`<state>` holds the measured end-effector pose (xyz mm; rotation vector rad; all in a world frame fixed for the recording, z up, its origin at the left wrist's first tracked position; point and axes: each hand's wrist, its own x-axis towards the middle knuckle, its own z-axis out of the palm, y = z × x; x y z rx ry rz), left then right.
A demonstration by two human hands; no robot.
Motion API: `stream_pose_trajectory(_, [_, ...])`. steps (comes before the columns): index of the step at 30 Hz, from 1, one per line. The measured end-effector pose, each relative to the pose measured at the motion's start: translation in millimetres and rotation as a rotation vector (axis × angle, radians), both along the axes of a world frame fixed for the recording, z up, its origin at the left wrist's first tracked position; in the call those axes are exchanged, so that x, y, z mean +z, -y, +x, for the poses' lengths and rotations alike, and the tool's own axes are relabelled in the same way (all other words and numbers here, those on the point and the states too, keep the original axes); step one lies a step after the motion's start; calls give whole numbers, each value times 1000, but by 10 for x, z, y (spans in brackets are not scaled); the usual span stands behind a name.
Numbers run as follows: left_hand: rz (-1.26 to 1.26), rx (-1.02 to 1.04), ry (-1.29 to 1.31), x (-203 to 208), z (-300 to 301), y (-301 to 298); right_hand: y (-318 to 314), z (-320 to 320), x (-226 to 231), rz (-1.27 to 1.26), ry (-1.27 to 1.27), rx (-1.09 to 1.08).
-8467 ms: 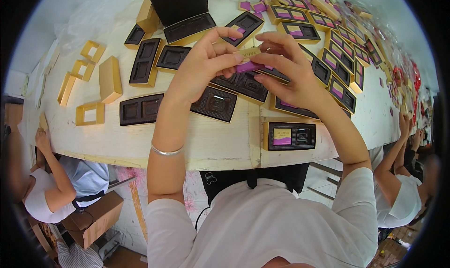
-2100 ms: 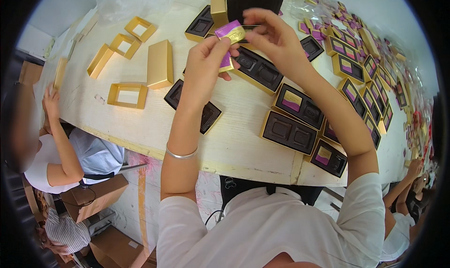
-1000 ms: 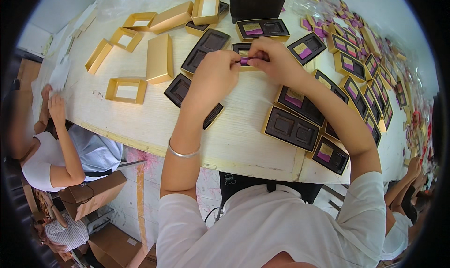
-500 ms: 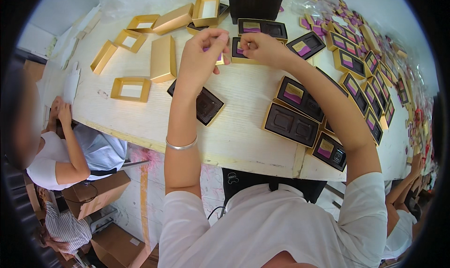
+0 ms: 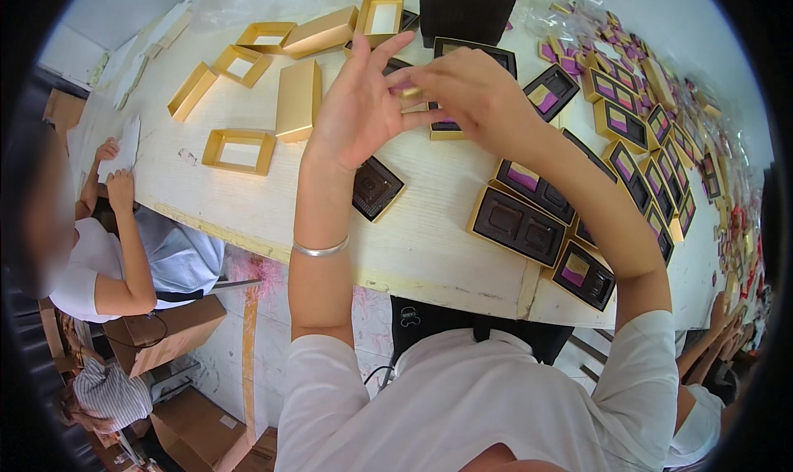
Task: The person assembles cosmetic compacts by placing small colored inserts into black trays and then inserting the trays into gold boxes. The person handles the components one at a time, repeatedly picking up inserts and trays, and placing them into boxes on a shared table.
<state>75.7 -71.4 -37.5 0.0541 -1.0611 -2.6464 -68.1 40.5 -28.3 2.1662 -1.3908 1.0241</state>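
Observation:
Above the table my left hand is turned palm up with its fingers spread. My right hand meets it from the right, fingertips pinched on a small purple and gold packet, mostly hidden between the two hands. Under the right hand is a gold-edged box with a dark insert, largely covered. Close to my left wrist lies another box with a dark brown tray, its far part hidden by that hand.
Gold box frames and a closed gold box lie at the left. Boxes with dark trays, several with purple packets, fill the right side. A black bin stands at the back. A co-worker's hand handles white card at far left.
My left hand has opened from a closed grip and spread its fingers. The right hand has moved left to it and now pinches the packet. The whole view has shifted slightly.

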Motion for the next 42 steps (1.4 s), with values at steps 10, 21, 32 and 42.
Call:
stream_pose_trajectory(10, [-608, 455, 287, 28, 43, 89, 25, 12, 24, 337, 742, 61])
stream_pose_trajectory(21, [-1004, 847, 670, 19, 258, 397, 473, 13, 91, 374, 383, 6])
stream_pose_trajectory(32, [-1452, 530, 894, -346, 327, 502, 745, 90, -313, 849, 395, 328])
stream_pose_trajectory(42, [-1528, 417, 801, -338, 273, 576, 790, 183, -545, 695, 339, 104])
